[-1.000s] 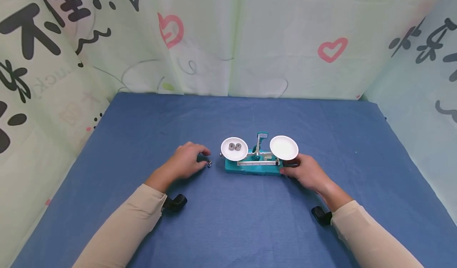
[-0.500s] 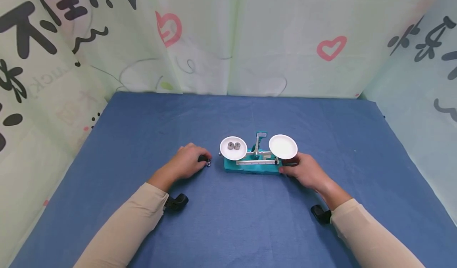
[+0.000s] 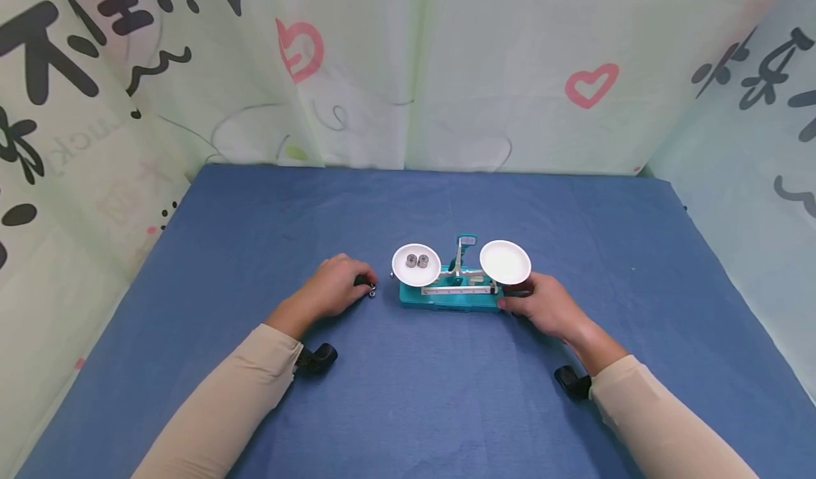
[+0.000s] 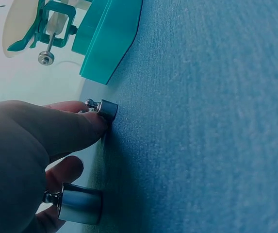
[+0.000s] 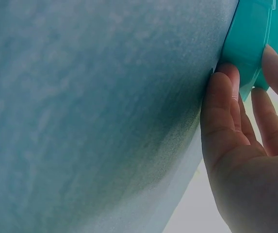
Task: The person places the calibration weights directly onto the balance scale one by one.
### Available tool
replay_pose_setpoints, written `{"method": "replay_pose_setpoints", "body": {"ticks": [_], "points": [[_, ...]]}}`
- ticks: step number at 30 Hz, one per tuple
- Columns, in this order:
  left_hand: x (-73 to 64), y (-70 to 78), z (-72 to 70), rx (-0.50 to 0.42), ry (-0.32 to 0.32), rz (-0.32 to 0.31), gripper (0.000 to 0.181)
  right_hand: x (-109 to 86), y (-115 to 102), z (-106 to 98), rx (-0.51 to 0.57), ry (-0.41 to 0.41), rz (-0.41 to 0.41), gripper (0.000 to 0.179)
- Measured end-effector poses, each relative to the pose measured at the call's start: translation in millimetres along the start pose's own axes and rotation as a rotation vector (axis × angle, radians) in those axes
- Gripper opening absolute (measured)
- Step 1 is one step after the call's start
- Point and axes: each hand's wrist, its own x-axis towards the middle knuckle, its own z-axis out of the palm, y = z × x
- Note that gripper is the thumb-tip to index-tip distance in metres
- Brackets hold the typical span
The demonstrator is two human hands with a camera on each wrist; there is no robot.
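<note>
A teal balance scale [image 3: 451,300] with two white pans stands on the table. Two grey metal weights [image 3: 417,261] sit in its left pan [image 3: 416,278]; the right pan [image 3: 506,262] holds nothing. To the left of the scale, my left hand [image 3: 331,288] pinches a small shiny calibration weight [image 4: 108,110] between thumb and forefinger, low at the cloth. A larger knobbed weight [image 4: 80,204] stands by the other fingers in the left wrist view; the hand hides it in the head view. My right hand [image 3: 548,307] grips the right end of the teal base, thumb on one side.
A blue cloth [image 3: 446,394] covers the table. Printed curtains [image 3: 491,61] hang behind it and at both sides. A black wrist camera [image 3: 317,359] sits on the left wrist, another camera [image 3: 572,382] on the right.
The left thumb and forefinger have drawn together on the small weight. My right hand and the scale stay where they were; the head view has shifted slightly.
</note>
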Motion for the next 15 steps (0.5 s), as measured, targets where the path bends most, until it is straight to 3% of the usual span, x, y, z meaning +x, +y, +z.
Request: {"method": "replay_pose_setpoints", "body": {"ticks": [8,15], "points": [[-1.1,0.9,-0.4,-0.016,0.039,-0.038,0.011,0.4,0.1,0.8,0.008,-0.003,0.002,0.051],[-6.4,7.5,-18.6,-0.077,0.114,-0.038,0.009,1.0,0.8,0.0,0.02,-0.003,0.01,0.053]]}}
